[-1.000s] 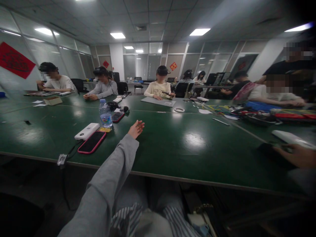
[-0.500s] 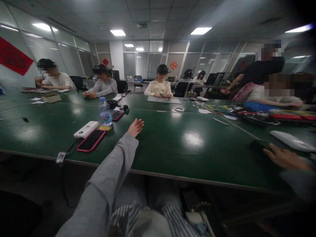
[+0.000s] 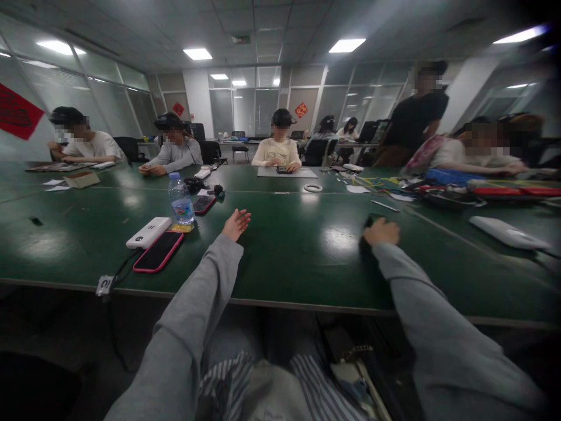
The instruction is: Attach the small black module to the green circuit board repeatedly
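Observation:
My left hand (image 3: 237, 224) rests on the green table (image 3: 284, 257) with its fingers apart and nothing in it. To its left stand a water bottle (image 3: 181, 202), a white power bank (image 3: 149, 232) and a phone with a pink edge (image 3: 158, 252). My right hand (image 3: 383, 232), blurred by motion, is closed round a dark object (image 3: 367, 238) over the table's right half. The shape of that object is too smeared to tell.
A white device (image 3: 504, 233) lies at the right, near a pen-like stick (image 3: 384, 206). Farther back are a white ring (image 3: 312, 188), a second phone (image 3: 204, 204) and a heap of cables (image 3: 377, 186). Several people sit around the table; one person (image 3: 414, 117) stands at the back right.
My right hand has moved left from the table's far right, and the dark object has come with it. The view has turned slightly to the right. My left hand stays open.

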Demonstrator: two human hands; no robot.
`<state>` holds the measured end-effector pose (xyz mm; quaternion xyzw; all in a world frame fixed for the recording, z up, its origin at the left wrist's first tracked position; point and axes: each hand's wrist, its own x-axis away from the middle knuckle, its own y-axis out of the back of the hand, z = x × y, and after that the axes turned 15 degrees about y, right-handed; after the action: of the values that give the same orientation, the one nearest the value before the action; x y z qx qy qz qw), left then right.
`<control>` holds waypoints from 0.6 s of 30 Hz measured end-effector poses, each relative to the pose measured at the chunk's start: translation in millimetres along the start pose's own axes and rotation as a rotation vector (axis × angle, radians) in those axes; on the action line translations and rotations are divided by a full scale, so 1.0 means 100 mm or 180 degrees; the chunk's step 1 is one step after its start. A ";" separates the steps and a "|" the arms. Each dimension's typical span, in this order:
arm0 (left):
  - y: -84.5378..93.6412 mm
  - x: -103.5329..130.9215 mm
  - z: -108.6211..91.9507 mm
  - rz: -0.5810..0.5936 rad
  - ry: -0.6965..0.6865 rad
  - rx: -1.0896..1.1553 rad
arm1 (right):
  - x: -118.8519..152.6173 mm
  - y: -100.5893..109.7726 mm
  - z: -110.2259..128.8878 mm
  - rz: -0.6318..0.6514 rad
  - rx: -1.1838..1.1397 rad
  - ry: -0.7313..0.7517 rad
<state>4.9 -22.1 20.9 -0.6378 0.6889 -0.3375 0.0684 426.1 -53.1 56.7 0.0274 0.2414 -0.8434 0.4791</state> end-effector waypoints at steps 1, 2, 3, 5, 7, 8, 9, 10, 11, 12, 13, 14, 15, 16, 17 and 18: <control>0.01 -0.02 0.00 -0.0053 -0.0055 -0.0058 | 0.10 -0.26 -0.17 0.0083 0.0227 0.0250; 0.02 -0.05 0.01 -0.0127 -0.0121 -0.0134 | 0.21 -0.52 -0.34 0.0225 0.0462 0.0499; 0.04 -0.08 0.02 -0.0212 -0.0212 -0.0229 | 0.33 -0.78 -0.51 0.0419 0.0596 0.0633; 0.06 -0.13 0.04 -0.0397 -0.0398 -0.0395 | 0.59 -1.25 -0.81 0.1510 0.1282 0.1231; 0.07 -0.18 0.06 -0.0544 -0.0566 -0.0428 | 0.87 -1.63 -1.03 0.2837 0.1859 0.2034; 0.08 -0.21 0.06 -0.0592 -0.0647 -0.0383 | 0.99 -1.77 -1.10 0.3322 0.2048 0.2372; 0.08 -0.23 0.07 -0.0638 -0.0745 -0.0325 | 1.09 -1.87 -1.15 0.3602 0.2133 0.2617; 0.09 -0.24 0.07 -0.0663 -0.0828 -0.0289 | 1.16 -1.93 -1.18 0.3728 0.2194 0.2778; 0.09 -0.26 0.07 -0.0688 -0.0905 -0.0262 | 1.21 -1.96 -1.21 0.3749 0.2251 0.2875; 0.10 -0.27 0.07 -0.0696 -0.0957 -0.0254 | 1.23 -1.97 -1.23 0.3711 0.2306 0.2922; 0.10 -0.29 0.07 -0.0690 -0.0982 -0.0260 | 1.24 -1.97 -1.24 0.3654 0.2354 0.2938; 0.11 -0.29 0.07 -0.0679 -0.0990 -0.0274 | 1.22 -1.95 -1.25 0.3601 0.2385 0.2930; 0.11 -0.30 0.07 -0.0658 -0.0982 -0.0297 | 1.21 -1.93 -1.26 0.3559 0.2391 0.2911; 0.11 -0.31 0.07 -0.0638 -0.0974 -0.0321 | 1.19 -1.92 -1.26 0.3526 0.2368 0.2890; 0.11 -0.31 0.07 -0.0624 -0.0964 -0.0339 | 1.17 -1.90 -1.27 0.3508 0.2317 0.2879; 0.11 -0.31 0.07 -0.0614 -0.0950 -0.0352 | 1.16 -1.90 -1.26 0.3494 0.2244 0.2882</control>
<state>4.9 3.2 -1.3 -0.7467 0.6243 -0.2058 0.1020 184.5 -9.9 -14.7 0.6328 0.0835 -0.4204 0.6448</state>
